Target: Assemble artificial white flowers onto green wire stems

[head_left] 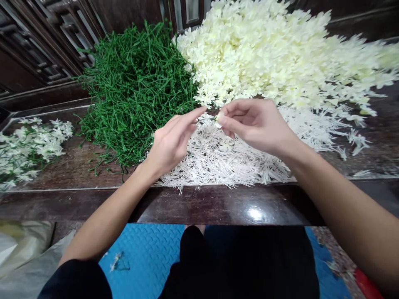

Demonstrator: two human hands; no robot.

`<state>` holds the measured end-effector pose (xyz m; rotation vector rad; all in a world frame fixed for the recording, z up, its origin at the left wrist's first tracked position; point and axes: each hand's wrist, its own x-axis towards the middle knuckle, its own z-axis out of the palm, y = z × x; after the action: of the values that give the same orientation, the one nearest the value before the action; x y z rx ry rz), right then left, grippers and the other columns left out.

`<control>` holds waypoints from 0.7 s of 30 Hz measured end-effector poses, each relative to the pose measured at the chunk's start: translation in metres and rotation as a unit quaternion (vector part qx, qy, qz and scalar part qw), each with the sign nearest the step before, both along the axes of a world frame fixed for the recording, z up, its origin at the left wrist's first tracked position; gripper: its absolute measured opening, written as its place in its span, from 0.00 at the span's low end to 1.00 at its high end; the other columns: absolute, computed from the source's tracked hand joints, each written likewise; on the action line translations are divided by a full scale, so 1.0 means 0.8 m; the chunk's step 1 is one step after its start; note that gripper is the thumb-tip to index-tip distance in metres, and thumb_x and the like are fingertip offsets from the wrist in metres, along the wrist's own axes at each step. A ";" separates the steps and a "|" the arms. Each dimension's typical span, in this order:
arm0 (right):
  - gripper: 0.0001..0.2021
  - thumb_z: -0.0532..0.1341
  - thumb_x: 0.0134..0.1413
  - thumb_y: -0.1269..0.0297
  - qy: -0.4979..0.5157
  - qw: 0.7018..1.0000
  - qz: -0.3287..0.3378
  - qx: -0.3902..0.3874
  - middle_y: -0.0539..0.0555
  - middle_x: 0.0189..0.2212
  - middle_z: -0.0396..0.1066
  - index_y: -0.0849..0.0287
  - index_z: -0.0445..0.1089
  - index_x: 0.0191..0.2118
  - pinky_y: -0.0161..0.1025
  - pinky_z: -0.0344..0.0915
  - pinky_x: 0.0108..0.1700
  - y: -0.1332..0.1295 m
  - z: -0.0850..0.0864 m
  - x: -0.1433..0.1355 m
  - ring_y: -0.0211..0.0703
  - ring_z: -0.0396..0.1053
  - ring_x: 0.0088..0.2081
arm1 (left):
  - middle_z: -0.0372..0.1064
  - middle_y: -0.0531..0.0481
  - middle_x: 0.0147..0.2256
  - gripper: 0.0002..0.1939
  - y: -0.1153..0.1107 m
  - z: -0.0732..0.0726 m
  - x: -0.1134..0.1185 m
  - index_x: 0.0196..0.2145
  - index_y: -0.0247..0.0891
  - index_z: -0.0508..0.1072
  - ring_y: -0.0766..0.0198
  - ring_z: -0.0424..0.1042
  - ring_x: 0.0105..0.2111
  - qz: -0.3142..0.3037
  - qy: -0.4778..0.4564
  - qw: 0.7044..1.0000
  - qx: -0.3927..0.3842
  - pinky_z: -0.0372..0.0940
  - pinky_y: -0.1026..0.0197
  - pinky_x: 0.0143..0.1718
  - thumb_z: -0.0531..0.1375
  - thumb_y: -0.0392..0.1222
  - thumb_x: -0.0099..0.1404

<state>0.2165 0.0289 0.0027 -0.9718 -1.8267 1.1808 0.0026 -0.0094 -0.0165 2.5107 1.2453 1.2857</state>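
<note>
My right hand (257,124) pinches a small cream artificial flower (219,120) between thumb and fingertips. From the flower a thin green stem (205,119) runs left to my left hand (171,143), whose straight fingers and thumb are closed about its other end. That end is hidden behind the fingers. Both hands are held over a heap of thin white plastic stamen pieces (230,162). Left of them rises a tangled pile of green plastic stems (134,91). A large mound of cream petal pieces (264,54) spreads behind my right hand.
A bunch of assembled white flowers with green stems (37,143) lies at the far left of the dark wooden bench (199,207). Carved wooden backing (62,37) stands behind. Below are a blue mat (149,257) with a dropped flower (116,261) and pale bags (28,257).
</note>
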 end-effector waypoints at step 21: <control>0.12 0.64 0.56 0.67 -0.164 0.968 -0.161 0.101 0.63 0.48 0.75 0.60 0.76 0.47 0.67 0.68 0.54 0.052 -0.034 0.046 0.60 0.72 0.51 | 0.77 0.54 0.24 0.06 0.009 -0.004 -0.008 0.40 0.41 0.78 0.70 0.71 0.20 0.054 0.036 0.985 0.160 0.65 0.66 0.24 0.65 0.41 0.65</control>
<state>0.2534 0.0702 -0.0241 -1.3434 -1.9009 0.6513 -0.0038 -0.0021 -0.0200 2.7599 1.2968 1.5448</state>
